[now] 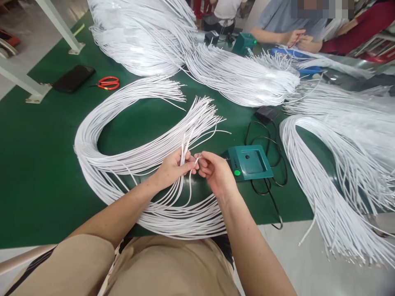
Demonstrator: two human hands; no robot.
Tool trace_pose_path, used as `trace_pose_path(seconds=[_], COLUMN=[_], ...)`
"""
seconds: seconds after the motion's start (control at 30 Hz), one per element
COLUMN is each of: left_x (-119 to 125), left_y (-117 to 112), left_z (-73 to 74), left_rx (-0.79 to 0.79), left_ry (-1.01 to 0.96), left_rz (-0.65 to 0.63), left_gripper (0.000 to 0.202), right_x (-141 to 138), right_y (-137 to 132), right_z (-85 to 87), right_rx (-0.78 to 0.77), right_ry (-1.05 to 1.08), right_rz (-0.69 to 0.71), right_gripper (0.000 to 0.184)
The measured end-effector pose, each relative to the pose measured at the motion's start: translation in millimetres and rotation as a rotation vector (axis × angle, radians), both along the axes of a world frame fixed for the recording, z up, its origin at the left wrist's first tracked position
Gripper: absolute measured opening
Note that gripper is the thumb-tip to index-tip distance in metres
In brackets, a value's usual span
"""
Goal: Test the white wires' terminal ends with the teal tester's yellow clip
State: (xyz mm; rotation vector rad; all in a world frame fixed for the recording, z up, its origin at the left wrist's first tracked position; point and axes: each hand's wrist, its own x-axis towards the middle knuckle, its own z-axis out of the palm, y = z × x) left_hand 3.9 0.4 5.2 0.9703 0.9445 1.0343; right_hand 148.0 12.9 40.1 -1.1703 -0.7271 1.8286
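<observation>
My left hand (173,167) is closed around a small bunch of thin white cables (185,150) whose ends stick up and fan out. My right hand (214,170) pinches the tip of a single white cable (197,157) close to the left fingers. Both hands hover over a large looped coil of white cables (92,156) lying on the green table (37,164). A small green box device (249,162) with a round green button sits just right of my right hand.
Big heaps of white cables (240,78) cover the far and right side (345,172). Red scissors (108,83) and a black phone (73,78) lie far left. A black cord (271,181) trails from the box. Another person's hands (298,39) work at a second green device (245,43).
</observation>
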Motion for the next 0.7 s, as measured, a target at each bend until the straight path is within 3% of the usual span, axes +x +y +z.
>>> trace_pose_path(seconds=[0.17, 0.3, 0.53, 0.7], left_x=[-0.9, -1.8, -0.7, -1.5], left_y=[-1.2, -1.4, -0.5, -1.3], left_z=[-7.2, -6.0, 1.1, -0.4], left_rx=[0.054, 0.061, -0.001, 0.036], left_ry=[0.008, 0.034, 0.017, -0.028], left_rz=[-0.063, -0.059, -0.017, -0.031], left_gripper=[0.035, 0.035, 0.038, 0.03], right_x=[-2.7, -2.9, 5.0, 3.9], right_y=[6.7, 5.7, -1.6, -6.2], right_z=[10.2, 11.7, 1.8, 0.7], right_rx=[0.06, 0.034, 0.007, 0.078], right_ry=[-0.154, -0.127, 0.031, -0.097], right_rz=[0.082, 0.139, 0.128, 0.021], right_gripper=[0.034, 0.037, 0.036, 0.03])
